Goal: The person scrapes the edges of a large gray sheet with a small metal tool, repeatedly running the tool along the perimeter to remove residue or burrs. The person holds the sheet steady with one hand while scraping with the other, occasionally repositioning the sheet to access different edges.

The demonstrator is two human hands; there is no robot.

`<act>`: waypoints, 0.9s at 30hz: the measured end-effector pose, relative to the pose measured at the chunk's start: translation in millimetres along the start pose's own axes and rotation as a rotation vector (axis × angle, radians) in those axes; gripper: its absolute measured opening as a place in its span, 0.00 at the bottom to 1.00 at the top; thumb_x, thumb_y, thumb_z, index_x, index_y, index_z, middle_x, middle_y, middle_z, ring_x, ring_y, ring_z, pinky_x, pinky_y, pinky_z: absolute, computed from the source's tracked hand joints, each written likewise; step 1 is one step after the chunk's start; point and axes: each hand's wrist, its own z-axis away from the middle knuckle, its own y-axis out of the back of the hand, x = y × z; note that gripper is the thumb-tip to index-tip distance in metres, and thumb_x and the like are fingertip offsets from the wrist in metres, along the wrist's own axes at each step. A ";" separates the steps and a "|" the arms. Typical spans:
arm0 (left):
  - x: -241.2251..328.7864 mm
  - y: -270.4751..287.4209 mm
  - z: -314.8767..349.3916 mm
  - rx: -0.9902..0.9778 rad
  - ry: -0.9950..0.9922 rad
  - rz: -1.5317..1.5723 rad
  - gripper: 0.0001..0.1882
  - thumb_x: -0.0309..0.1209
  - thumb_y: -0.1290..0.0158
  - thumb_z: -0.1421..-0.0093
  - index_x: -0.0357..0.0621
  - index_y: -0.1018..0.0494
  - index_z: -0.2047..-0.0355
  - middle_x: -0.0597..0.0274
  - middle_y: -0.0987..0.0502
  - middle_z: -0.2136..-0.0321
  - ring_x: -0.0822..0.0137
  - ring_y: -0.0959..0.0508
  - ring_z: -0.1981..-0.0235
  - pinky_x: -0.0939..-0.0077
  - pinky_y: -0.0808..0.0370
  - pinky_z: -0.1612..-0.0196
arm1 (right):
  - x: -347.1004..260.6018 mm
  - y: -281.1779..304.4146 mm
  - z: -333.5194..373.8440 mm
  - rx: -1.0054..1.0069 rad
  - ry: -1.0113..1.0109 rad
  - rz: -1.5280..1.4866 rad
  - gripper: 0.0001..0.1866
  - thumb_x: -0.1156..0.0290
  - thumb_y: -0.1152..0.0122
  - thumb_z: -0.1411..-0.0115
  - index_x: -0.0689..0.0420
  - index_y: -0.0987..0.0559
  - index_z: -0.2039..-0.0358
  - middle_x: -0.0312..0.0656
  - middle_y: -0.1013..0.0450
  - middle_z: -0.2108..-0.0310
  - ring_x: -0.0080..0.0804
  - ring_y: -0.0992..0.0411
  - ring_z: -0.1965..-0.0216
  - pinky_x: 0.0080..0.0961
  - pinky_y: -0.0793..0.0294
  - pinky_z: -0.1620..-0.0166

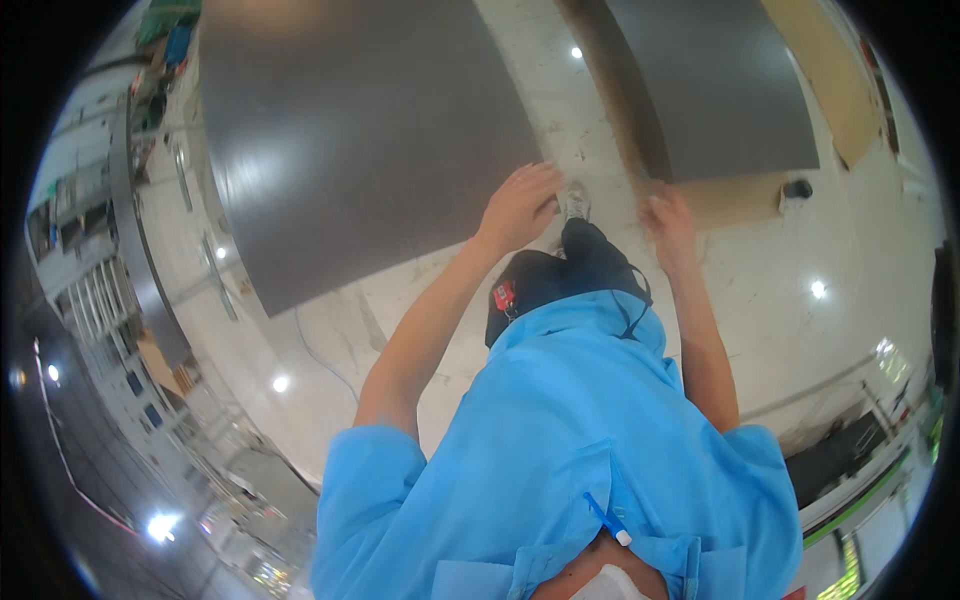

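Note:
My left hand is over the near right corner of a large dark grey sheet, its fingers loosely stretched out and holding nothing I can see. Whether its fingertips touch the sheet, I cannot tell. My right hand, smeared by motion, is beside the near left corner of a second dark grey sheet. Its fingers are too blurred to show a grip. This second sheet lies on a brown board or cardboard that sticks out along its left and near sides.
Between the two sheets runs a strip of pale floor, where my shoe stands. A small black object sits by the brown board's near right corner. Metal bars lie at the left, and a thin cable trails near the left sheet.

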 end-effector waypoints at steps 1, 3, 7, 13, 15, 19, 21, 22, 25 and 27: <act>-6.6 7.5 0.3 0.086 0.052 -0.011 0.20 0.27 0.40 0.38 0.46 0.19 0.45 0.58 0.19 0.43 0.52 0.26 0.33 0.53 0.33 0.27 | -0.1 -18.7 3.8 -0.038 -0.050 0.037 0.12 0.71 0.37 0.26 0.64 0.19 0.48 0.46 0.18 0.62 0.30 0.18 0.63 0.28 0.15 0.56; -21.2 33.0 6.0 0.216 0.160 -0.028 0.23 0.25 0.40 0.38 0.45 0.21 0.41 0.55 0.19 0.42 0.50 0.24 0.35 0.53 0.29 0.29 | -0.1 -49.0 15.5 -0.102 -0.088 0.139 0.12 0.70 0.37 0.26 0.63 0.19 0.48 0.45 0.18 0.63 0.29 0.18 0.63 0.27 0.16 0.58; -46.0 82.4 6.1 0.132 0.211 0.070 0.24 0.29 0.37 0.36 0.46 0.22 0.39 0.54 0.20 0.41 0.51 0.23 0.37 0.57 0.26 0.34 | 11.4 -95.5 45.4 -0.082 0.039 0.510 0.09 0.69 0.37 0.27 0.57 0.20 0.50 0.43 0.17 0.66 0.31 0.17 0.65 0.28 0.20 0.63; -57.0 94.4 -15.3 -0.292 -0.142 0.228 0.29 0.35 0.34 0.35 0.48 0.25 0.34 0.55 0.21 0.41 0.56 0.20 0.42 0.61 0.22 0.41 | 73.1 -157.1 84.7 0.141 0.624 0.896 0.07 0.69 0.38 0.28 0.55 0.21 0.52 0.51 0.18 0.65 0.55 0.19 0.65 0.45 0.21 0.63; -59.7 94.0 -13.0 -0.307 -0.146 0.213 0.28 0.35 0.35 0.34 0.50 0.25 0.34 0.55 0.20 0.43 0.55 0.20 0.43 0.61 0.22 0.41 | 93.0 -165.8 89.6 0.224 0.580 1.050 0.07 0.68 0.39 0.28 0.53 0.21 0.53 0.51 0.18 0.64 0.58 0.20 0.63 0.48 0.21 0.62; -58.7 92.6 -2.4 -0.358 -0.334 0.088 0.27 0.35 0.35 0.35 0.51 0.25 0.36 0.56 0.19 0.44 0.51 0.20 0.44 0.58 0.22 0.41 | 124.0 -176.1 108.4 0.383 0.532 1.125 0.06 0.65 0.39 0.29 0.49 0.20 0.55 0.46 0.19 0.63 0.55 0.19 0.61 0.48 0.21 0.61; -57.2 85.7 -7.8 -0.335 -0.443 0.036 0.25 0.34 0.35 0.36 0.51 0.23 0.39 0.57 0.18 0.46 0.51 0.20 0.45 0.58 0.22 0.42 | 131.6 -179.8 113.1 0.471 0.632 1.110 0.06 0.64 0.38 0.30 0.49 0.19 0.56 0.45 0.20 0.64 0.54 0.20 0.62 0.48 0.21 0.61; -57.6 81.3 -12.5 -0.314 -0.488 0.022 0.23 0.33 0.34 0.37 0.51 0.21 0.42 0.59 0.17 0.48 0.51 0.19 0.46 0.58 0.21 0.43 | 133.8 -182.8 112.9 0.512 0.645 1.121 0.05 0.64 0.37 0.30 0.48 0.19 0.57 0.44 0.21 0.65 0.54 0.20 0.63 0.48 0.21 0.62; -59.1 63.0 -31.6 -0.317 -0.611 -0.001 0.14 0.31 0.34 0.38 0.50 0.16 0.52 0.63 0.16 0.55 0.54 0.18 0.51 0.60 0.20 0.47 | 136.4 -179.3 107.9 0.650 0.720 1.098 0.05 0.65 0.36 0.31 0.50 0.17 0.59 0.44 0.23 0.65 0.53 0.21 0.64 0.45 0.20 0.62; -60.6 50.9 -41.6 -0.294 -0.664 0.005 0.08 0.29 0.34 0.39 0.50 0.14 0.59 0.65 0.15 0.60 0.55 0.18 0.54 0.62 0.20 0.50 | 134.3 -171.6 98.3 0.726 0.764 1.070 0.05 0.66 0.35 0.31 0.51 0.17 0.60 0.44 0.23 0.65 0.53 0.21 0.64 0.44 0.20 0.62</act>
